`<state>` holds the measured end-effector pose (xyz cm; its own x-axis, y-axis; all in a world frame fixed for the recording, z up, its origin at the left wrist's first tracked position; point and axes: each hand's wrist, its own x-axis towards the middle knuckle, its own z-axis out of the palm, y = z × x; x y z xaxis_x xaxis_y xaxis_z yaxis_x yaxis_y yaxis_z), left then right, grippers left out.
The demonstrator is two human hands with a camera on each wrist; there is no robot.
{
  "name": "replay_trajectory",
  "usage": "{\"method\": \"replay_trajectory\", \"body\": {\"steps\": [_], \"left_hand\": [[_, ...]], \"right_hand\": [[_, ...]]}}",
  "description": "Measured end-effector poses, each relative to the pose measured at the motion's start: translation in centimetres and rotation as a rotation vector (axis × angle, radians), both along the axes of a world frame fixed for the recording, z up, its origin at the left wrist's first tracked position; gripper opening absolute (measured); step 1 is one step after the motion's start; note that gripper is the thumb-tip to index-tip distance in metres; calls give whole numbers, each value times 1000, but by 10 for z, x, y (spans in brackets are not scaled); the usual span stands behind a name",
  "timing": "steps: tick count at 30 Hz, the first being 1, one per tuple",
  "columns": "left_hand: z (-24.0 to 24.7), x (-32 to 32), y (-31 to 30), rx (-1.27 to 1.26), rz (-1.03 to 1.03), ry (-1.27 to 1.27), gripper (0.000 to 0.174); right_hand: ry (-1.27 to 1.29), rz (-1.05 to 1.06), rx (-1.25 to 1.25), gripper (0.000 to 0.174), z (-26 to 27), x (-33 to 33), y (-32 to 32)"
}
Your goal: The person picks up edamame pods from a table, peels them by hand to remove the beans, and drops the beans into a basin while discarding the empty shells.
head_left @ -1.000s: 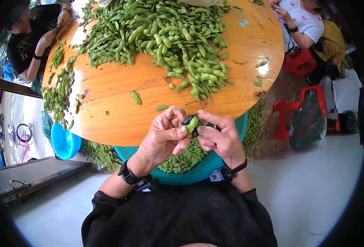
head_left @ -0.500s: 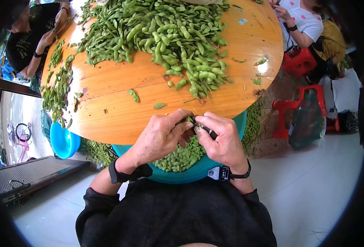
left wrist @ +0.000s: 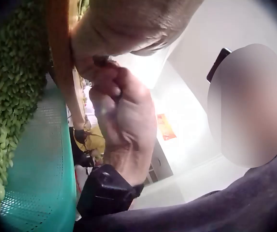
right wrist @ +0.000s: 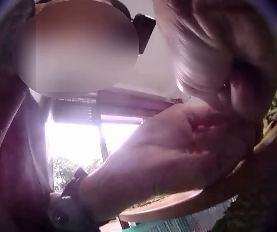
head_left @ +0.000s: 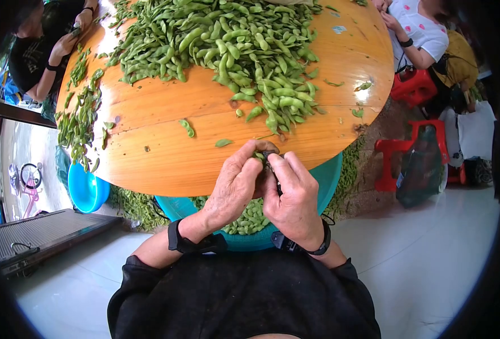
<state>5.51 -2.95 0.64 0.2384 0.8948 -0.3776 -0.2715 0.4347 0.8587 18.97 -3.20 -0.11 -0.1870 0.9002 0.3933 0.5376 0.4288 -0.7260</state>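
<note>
In the head view both hands meet at the table's near edge, above a teal basket (head_left: 332, 183) holding shelled green beans (head_left: 249, 219). The left hand (head_left: 234, 183) pinches a green pod (head_left: 259, 155) between thumb and curled fingers; only a bit of the pod shows. Against it is the right hand (head_left: 292, 195), its fingers curled at the same pod, with something dark around the fingertips. In the left wrist view the right hand (left wrist: 126, 116) touches the left hand (left wrist: 133, 24). The right wrist view shows the hands together, the pod hidden.
A large heap of pods (head_left: 221, 42) covers the far part of the round wooden table (head_left: 165, 133). More pods (head_left: 83, 121) lie along its left edge. A blue basin (head_left: 86, 189) stands lower left, red stools (head_left: 394, 155) at right. Two people sit across the table.
The pod, plainly visible between the fingers earlier, is now mostly covered by them. Both hands have turned inward and drawn closer, with the right hand's fingers more curled.
</note>
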Motion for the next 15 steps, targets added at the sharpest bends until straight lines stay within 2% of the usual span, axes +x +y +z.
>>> {"method": "replay_trajectory", "body": {"steps": [4,6,7,8,10,12,14,15], "left_hand": [[-2,0,2,14,-11,-10,32],[-5,-7,2,-109,-56,-179,36],[-11,-9,1,-109,-57,-179,36],[-21,-12,-1,-14,-103,-180,37],[-24,-13,-2,81,-149,-180,40],[-20,-12,-2,11,-151,-185,42],[-23,-15,0,-4,-170,-234,44],[-18,-16,2,120,-273,-143,45]], "right_hand": [[46,10,-27,23,-2,3,5],[149,80,-99,18,-3,11,11],[231,93,-231,15,-2,15,12],[231,93,-230,15,-3,19,12],[520,74,-634,15,-5,26,10],[584,109,-698,16,-1,32,11],[767,141,-843,17,4,36,11],[770,139,-840,17,7,41,10]]}}
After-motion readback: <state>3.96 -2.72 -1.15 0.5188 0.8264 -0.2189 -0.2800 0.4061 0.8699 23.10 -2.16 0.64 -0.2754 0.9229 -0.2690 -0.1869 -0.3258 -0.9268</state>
